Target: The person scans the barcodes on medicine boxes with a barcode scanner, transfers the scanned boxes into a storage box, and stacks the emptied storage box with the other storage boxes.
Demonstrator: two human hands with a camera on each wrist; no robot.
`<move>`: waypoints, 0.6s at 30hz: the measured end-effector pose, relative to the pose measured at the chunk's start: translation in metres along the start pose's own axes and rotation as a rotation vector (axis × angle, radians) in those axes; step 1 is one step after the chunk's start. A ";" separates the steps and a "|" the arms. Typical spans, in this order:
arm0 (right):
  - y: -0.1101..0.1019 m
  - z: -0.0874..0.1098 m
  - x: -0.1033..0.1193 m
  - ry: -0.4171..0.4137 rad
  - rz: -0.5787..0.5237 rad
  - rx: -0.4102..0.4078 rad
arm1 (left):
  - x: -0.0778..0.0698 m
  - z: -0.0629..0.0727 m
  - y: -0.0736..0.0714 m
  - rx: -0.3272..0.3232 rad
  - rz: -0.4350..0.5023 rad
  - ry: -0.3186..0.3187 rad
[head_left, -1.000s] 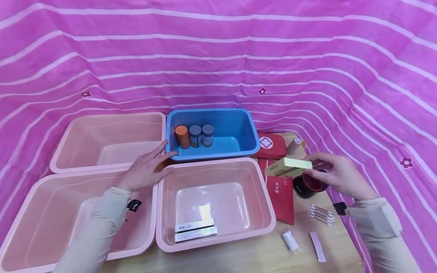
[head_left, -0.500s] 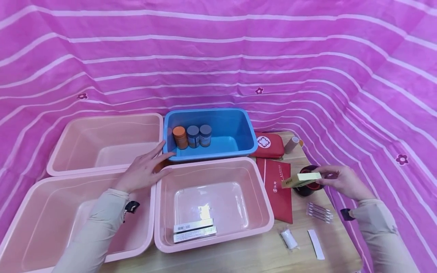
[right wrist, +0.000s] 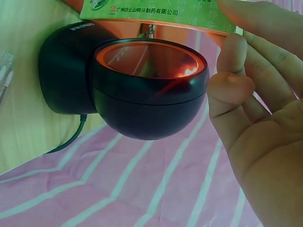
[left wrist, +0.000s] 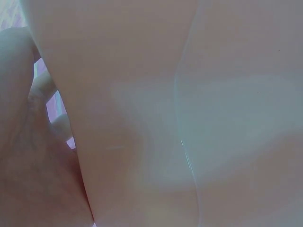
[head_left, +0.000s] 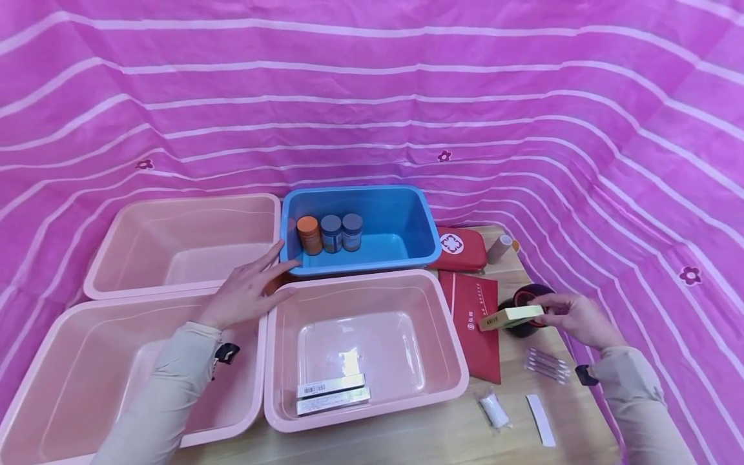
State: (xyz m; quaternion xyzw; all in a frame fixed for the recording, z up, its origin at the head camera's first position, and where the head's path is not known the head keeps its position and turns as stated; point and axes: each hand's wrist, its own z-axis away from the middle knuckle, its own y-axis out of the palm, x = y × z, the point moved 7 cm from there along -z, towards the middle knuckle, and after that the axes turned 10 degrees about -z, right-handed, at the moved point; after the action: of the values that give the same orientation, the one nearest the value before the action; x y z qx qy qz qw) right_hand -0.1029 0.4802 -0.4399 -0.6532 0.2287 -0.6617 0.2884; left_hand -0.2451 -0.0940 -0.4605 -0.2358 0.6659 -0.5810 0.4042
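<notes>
My right hand pinches one end of a flat yellow-green medicine box between thumb and fingers. In the right wrist view the box's green printed side shows above a black desktop barcode scanner. The scanner's round window glows red, and its head tilts up from a black base. My left hand rests with fingers spread where the bins meet, fingertips at the rim of the blue bin. In the left wrist view, a pink bin wall hides part of that hand.
Three pink bins surround the blue one, which holds an orange jar and two grey-lidded jars. Two slim boxes lie in the front right bin. Rightward are a red folder, red pouch, cotton swabs and a bandage roll.
My right hand has carried the medicine box rightward and down toward the scanner, and the box has turned slightly. My left hand stays where it was.
</notes>
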 end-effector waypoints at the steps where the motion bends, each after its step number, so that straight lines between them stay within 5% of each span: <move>1: 0.000 0.000 0.001 0.003 -0.005 0.002 | -0.001 0.000 0.000 -0.005 0.000 0.005; 6: -0.008 -0.003 0.020 -0.022 0.029 -0.004 | -0.002 -0.001 -0.001 -0.017 -0.003 0.015; 18: -0.035 -0.050 0.139 -0.237 0.106 -0.071 | 0.000 -0.001 0.000 -0.010 -0.008 0.012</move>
State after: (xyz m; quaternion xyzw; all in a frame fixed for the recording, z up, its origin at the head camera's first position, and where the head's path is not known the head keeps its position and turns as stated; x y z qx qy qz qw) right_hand -0.1526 0.4074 -0.3160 -0.7235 0.2504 -0.5552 0.3249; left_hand -0.2459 -0.0932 -0.4606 -0.2370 0.6704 -0.5806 0.3967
